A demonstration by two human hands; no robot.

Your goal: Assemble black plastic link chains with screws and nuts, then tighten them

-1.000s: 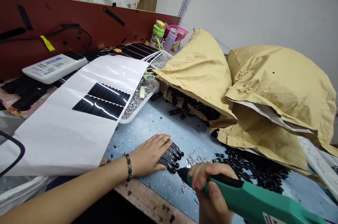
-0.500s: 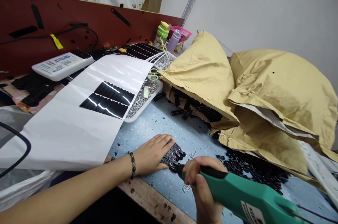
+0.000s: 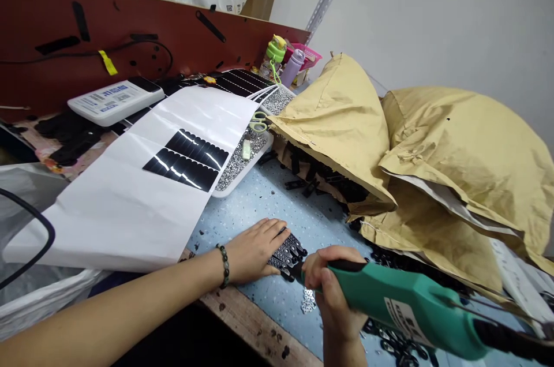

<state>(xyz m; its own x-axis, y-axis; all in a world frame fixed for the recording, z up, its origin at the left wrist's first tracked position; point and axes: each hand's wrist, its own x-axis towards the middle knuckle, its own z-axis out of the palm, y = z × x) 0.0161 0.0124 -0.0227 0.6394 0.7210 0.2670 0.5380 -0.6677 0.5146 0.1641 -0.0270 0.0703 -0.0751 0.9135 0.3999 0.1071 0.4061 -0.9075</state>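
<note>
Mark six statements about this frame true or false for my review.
1. The left hand lies over black strips. True.
2. The right hand is empty. False: it grips a green tool.
3. A bracelet circles the left wrist. True.
4. The purple bottle lies flat. False: it stands beside a green-lidded bottle.
5. Black parts lie at the left sack's mouth. True.
6. The tabletop is red. False: it is speckled blue.
</note>
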